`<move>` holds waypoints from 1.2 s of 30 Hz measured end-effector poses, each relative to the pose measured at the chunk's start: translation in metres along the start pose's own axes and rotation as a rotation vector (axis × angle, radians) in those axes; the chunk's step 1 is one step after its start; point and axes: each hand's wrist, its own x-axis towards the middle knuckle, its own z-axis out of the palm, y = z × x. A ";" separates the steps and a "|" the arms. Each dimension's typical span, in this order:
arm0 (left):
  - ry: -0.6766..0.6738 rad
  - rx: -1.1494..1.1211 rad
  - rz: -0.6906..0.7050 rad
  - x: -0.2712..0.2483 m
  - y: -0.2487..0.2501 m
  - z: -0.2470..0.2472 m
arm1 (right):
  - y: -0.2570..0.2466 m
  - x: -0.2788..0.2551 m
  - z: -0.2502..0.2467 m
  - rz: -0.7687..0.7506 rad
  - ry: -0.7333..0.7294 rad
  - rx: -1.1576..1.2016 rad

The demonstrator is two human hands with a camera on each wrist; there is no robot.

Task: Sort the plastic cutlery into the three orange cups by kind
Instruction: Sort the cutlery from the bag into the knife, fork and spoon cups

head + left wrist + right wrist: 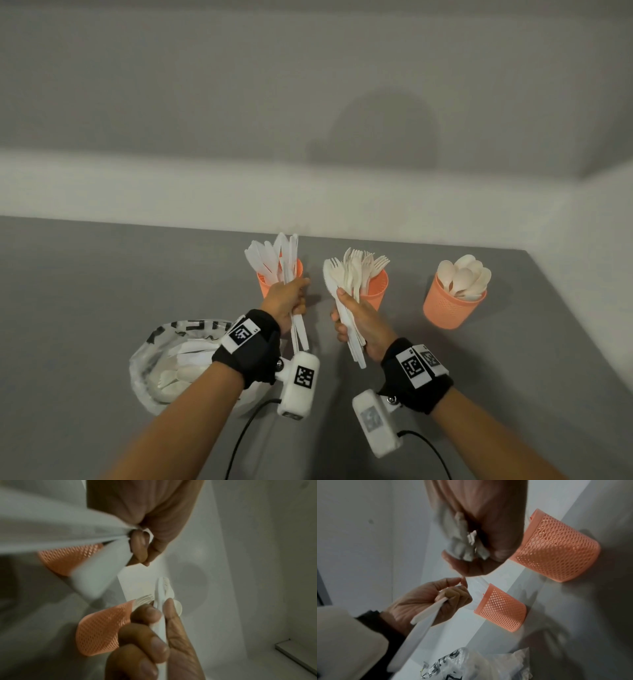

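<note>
Three orange mesh cups stand in a row on the grey table (102, 291). The left cup (298, 269) holds knives, the middle cup (376, 291) forks, the right cup (452, 308) spoons. My left hand (287, 296) grips a bundle of white knives (289, 255) upright in front of the left cup. My right hand (354, 317) grips a mixed bundle (342, 277) with a knife, forks and spoons, just left of the middle cup. In the left wrist view my left hand (142, 545) clamps the knife handles (68, 531). In the right wrist view my right hand (479, 561) holds handle ends (465, 545).
A clear printed plastic bag (161, 370) with more white cutlery lies at the lower left, under my left forearm. A white wall runs behind the cups. The table's right edge passes close to the spoon cup. Wrist camera cables trail near the front edge.
</note>
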 end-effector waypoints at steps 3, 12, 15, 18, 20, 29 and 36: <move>-0.059 0.029 0.047 -0.006 -0.004 0.004 | 0.002 -0.002 0.000 -0.028 -0.013 -0.033; -0.139 0.202 0.191 -0.015 -0.010 0.017 | 0.003 0.001 -0.002 -0.040 -0.001 -0.077; -0.134 0.224 0.191 -0.015 -0.007 0.018 | 0.002 0.000 -0.002 -0.026 -0.009 -0.076; -0.165 0.245 0.200 -0.013 -0.007 0.015 | 0.002 -0.001 -0.002 -0.033 -0.028 -0.097; -0.164 0.244 0.203 -0.010 -0.006 0.014 | 0.002 0.000 -0.001 -0.036 -0.037 -0.101; 0.202 0.045 0.453 0.015 0.044 -0.004 | 0.003 0.008 -0.014 -0.026 0.047 -0.054; 0.360 -0.048 0.780 0.034 0.102 -0.001 | -0.004 0.006 -0.014 -0.104 0.033 -0.208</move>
